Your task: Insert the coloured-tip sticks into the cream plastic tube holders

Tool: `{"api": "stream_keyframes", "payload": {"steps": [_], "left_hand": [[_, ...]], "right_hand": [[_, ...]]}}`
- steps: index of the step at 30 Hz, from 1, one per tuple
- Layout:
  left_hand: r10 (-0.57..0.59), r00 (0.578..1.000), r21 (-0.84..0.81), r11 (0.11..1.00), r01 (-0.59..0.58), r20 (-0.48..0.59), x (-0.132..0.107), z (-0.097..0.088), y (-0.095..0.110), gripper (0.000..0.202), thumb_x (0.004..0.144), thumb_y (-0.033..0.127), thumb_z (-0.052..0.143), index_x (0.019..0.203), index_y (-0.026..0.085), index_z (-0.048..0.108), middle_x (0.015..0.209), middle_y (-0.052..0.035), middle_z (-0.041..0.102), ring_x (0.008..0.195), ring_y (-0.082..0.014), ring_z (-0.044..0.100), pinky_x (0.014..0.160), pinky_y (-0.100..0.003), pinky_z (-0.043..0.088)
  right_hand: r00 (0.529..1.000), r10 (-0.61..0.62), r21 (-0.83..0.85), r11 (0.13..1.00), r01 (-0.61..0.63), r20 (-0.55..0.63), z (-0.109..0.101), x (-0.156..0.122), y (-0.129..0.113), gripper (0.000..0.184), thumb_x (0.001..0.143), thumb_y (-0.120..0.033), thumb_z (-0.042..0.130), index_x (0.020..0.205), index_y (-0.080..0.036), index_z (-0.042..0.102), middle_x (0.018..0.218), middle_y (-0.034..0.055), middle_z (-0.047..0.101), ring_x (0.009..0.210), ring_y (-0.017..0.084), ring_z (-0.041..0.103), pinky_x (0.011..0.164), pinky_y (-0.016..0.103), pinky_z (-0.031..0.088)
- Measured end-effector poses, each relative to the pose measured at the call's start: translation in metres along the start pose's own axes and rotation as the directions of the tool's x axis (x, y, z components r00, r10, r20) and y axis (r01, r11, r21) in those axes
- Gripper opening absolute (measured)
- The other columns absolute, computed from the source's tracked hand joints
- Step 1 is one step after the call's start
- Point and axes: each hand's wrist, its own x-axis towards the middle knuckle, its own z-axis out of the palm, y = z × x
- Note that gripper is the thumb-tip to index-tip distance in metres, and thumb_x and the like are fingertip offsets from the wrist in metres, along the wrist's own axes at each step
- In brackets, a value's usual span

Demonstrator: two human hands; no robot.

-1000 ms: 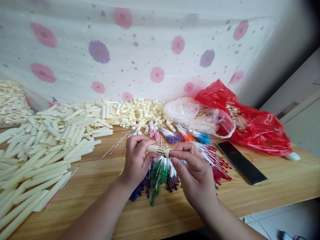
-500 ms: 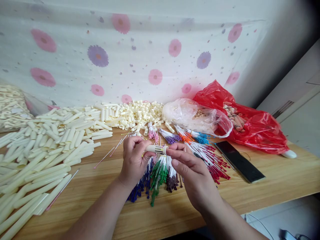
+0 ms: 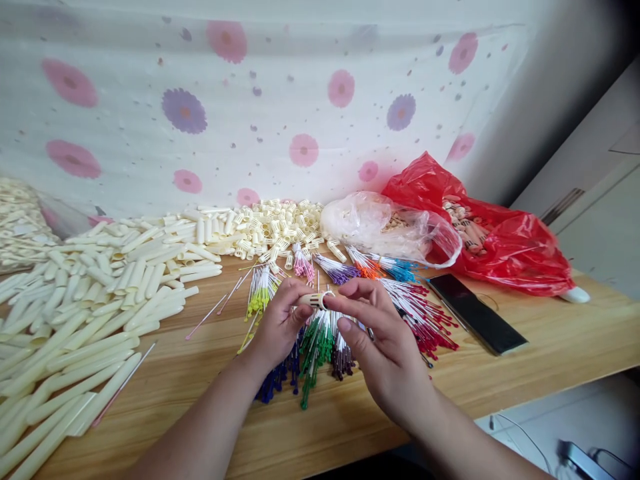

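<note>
My left hand (image 3: 284,323) pinches a short cream plastic pen barrel (image 3: 314,301) with dark slots around its end. The slotted end points right, its round mouth turned partly towards me. My right hand (image 3: 383,340) has a fingertip against that mouth, its thumb held apart below. Whether anything small lies under the right fingertips cannot be made out. Below the hands lie bundles of thin white pen refills with coloured ends: green (image 3: 316,347), dark blue (image 3: 280,380) and dark brown (image 3: 343,357). Yellow refills (image 3: 261,293) lie left of the barrel, red ones (image 3: 425,320) to its right.
Long cream tubes (image 3: 90,340) are heaped at the left, with short slotted cream pieces (image 3: 280,227) behind. A clear bag (image 3: 360,220) and a red bag (image 3: 520,257) of small parts stand at the back right. A black phone (image 3: 477,313) lies before them.
The barrel has turned so its slotted mouth faces me more and less of its length shows. My left hand has shifted right and down, uncovering the yellow refills. The view has moved slightly.
</note>
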Motion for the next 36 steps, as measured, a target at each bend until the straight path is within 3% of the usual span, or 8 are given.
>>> {"api": "stream_keyframes", "payload": {"steps": [4, 8, 16, 21, 28, 34, 36], "left_hand": [[-0.099, 0.992, -0.184, 0.976, 0.113, 0.083, -0.003, 0.002, -0.001, 0.043, 0.086, 0.059, 0.043, 0.088, 0.02, 0.061, 0.087, -0.0028, 0.048, 0.084, -0.0183, 0.047, 0.078, -0.031, 0.04], [-0.15, 0.98, -0.254, 0.95, 0.18, 0.134, -0.005, 0.001, 0.001, 0.044, 0.085, 0.061, 0.044, 0.09, 0.02, 0.061, 0.088, -0.0039, 0.05, 0.087, -0.02, 0.047, 0.081, -0.033, 0.041], [-0.202, 0.97, -0.249, 0.941, 0.23, 0.134, -0.005, 0.0, 0.002, 0.042, 0.082, 0.061, 0.05, 0.084, 0.02, 0.06, 0.087, -0.0055, 0.053, 0.085, -0.021, 0.049, 0.079, -0.035, 0.044], [-0.164, 0.98, -0.242, 0.952, 0.187, 0.111, -0.004, -0.001, 0.003, 0.037, 0.083, 0.056, 0.052, 0.085, 0.021, 0.063, 0.09, -0.0054, 0.056, 0.089, -0.0211, 0.051, 0.083, -0.035, 0.043], [-0.119, 0.986, -0.184, 0.973, 0.139, 0.115, -0.003, -0.002, 0.007, 0.04, 0.083, 0.058, 0.05, 0.085, 0.021, 0.064, 0.086, -0.0048, 0.053, 0.086, -0.0208, 0.05, 0.079, -0.034, 0.042], [-0.121, 0.982, -0.193, 0.97, 0.147, 0.142, -0.003, -0.003, 0.002, 0.042, 0.083, 0.06, 0.049, 0.089, 0.02, 0.062, 0.088, -0.0054, 0.053, 0.087, -0.0212, 0.051, 0.082, -0.036, 0.043], [-0.117, 0.982, -0.197, 0.97, 0.145, 0.145, -0.003, -0.003, 0.001, 0.042, 0.083, 0.06, 0.048, 0.088, 0.021, 0.063, 0.089, -0.0055, 0.053, 0.088, -0.0213, 0.051, 0.082, -0.037, 0.043]], "right_hand": [[0.994, -0.089, -0.135, 0.986, 0.097, 0.061, -0.001, -0.002, -0.011, 0.039, 0.089, -0.012, 0.05, 0.122, -0.031, 0.057, 0.114, 0.0049, 0.047, 0.11, 0.018, 0.046, 0.094, 0.039, 0.042], [0.988, -0.143, -0.255, 0.954, 0.155, 0.065, 0.0, -0.004, -0.018, 0.041, 0.088, -0.01, 0.049, 0.126, -0.025, 0.052, 0.118, 0.0073, 0.045, 0.112, 0.02, 0.045, 0.094, 0.041, 0.042], [0.973, -0.226, -0.401, 0.888, 0.226, 0.049, -0.003, -0.007, -0.027, 0.033, 0.083, -0.009, 0.053, 0.113, -0.021, 0.056, 0.114, 0.0095, 0.046, 0.108, 0.024, 0.046, 0.09, 0.041, 0.042], [0.972, -0.227, -0.472, 0.851, 0.228, 0.061, -0.001, -0.005, -0.03, 0.03, 0.082, -0.009, 0.054, 0.11, -0.019, 0.059, 0.113, 0.0102, 0.047, 0.103, 0.024, 0.046, 0.087, 0.042, 0.042], [0.982, -0.174, -0.454, 0.871, 0.186, 0.069, -0.001, -0.003, -0.03, 0.029, 0.084, -0.011, 0.052, 0.11, -0.021, 0.059, 0.115, 0.0104, 0.048, 0.105, 0.025, 0.046, 0.087, 0.045, 0.043], [0.987, -0.084, -0.216, 0.97, 0.112, 0.138, -0.006, 0.0, -0.028, 0.029, 0.088, -0.015, 0.05, 0.112, -0.027, 0.06, 0.113, 0.0076, 0.049, 0.108, 0.022, 0.049, 0.088, 0.041, 0.047], [0.989, -0.104, -0.199, 0.972, 0.124, 0.11, -0.008, 0.0, -0.026, 0.031, 0.088, -0.014, 0.05, 0.113, -0.028, 0.061, 0.113, 0.007, 0.049, 0.109, 0.022, 0.049, 0.089, 0.042, 0.046]]}}
